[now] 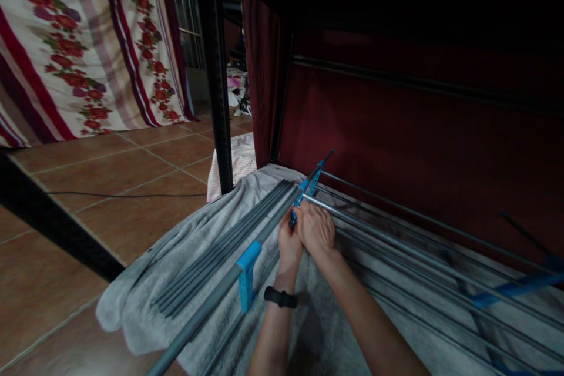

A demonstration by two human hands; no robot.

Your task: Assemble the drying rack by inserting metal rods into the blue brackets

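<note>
My left hand [289, 241], with a black band at its wrist, has its fingers closed around the lower part of a blue plastic bracket [294, 215]. Pressed beside it, my right hand [316, 225] is closed at the same bracket, its fingertips mostly hidden. The bracket joins a long grey tube [271, 225], which runs diagonally past my left hand. Thinner metal rods [379, 224] stretch off to the right just past my right hand. A second blue bracket [247, 276] hangs from the tube nearer to me.
Several loose grey rods [224, 252] lie side by side on a grey blanket [132, 311]. Black metal posts [219, 88] and a dark red panel [374, 129] frame the space. More blue parts [515, 289] are at right. A cable [127, 194] crosses the tiled floor [110, 164].
</note>
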